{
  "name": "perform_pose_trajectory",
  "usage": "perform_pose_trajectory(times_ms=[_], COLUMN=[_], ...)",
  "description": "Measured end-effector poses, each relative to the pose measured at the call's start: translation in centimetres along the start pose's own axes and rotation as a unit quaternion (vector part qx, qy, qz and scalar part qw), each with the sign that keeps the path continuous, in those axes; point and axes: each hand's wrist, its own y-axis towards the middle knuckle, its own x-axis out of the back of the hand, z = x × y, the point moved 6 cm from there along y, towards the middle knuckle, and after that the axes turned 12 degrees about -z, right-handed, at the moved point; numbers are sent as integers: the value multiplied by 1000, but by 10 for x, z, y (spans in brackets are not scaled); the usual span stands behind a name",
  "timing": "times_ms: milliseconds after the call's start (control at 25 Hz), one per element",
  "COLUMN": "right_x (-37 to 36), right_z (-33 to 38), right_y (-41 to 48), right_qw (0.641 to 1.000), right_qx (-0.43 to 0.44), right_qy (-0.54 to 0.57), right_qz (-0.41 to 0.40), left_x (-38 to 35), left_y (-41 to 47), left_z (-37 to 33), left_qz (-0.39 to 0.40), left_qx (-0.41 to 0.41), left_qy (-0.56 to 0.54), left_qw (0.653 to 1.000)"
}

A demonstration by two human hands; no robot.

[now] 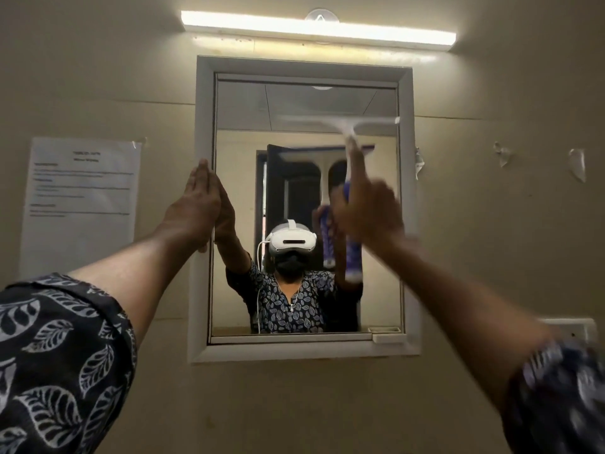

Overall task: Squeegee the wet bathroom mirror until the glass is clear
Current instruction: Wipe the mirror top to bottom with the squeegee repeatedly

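Beige wall [98,77], framed mirror [294,103], paper notice [82,201], strip light [317,29]

sleeves [59,348]: dark navy, white leaf print | forearms bare

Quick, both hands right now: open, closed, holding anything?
Left hand: open, fingers straight, resting on the mirror frame, left side.
Right hand: gripping the squeegee by its handle.

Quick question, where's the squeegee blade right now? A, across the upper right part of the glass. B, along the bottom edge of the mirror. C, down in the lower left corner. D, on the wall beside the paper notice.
A: the squeegee blade lies across the upper right of the mirror, its handle gripped by the right hand.
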Motion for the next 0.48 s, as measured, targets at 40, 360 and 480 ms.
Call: perform_pose_trajectory(times_ms=[40, 360, 480], right_x=[-5, -63, -69], right_z=[1, 12, 12], right_y=[37, 89, 76], right_qw=[1000, 990, 988], right_qx=[4, -98, -98], right_qy=[-14, -36, -27], right_qz=[-9, 98, 119], left_x=[0, 0, -2], left_y=[0, 1, 1], left_z=[-1, 2, 3], left_qz=[0, 9, 9], left_qx=[2, 2, -3], left_qy=[0, -7, -4], left_qw=[1000, 1000, 1000])
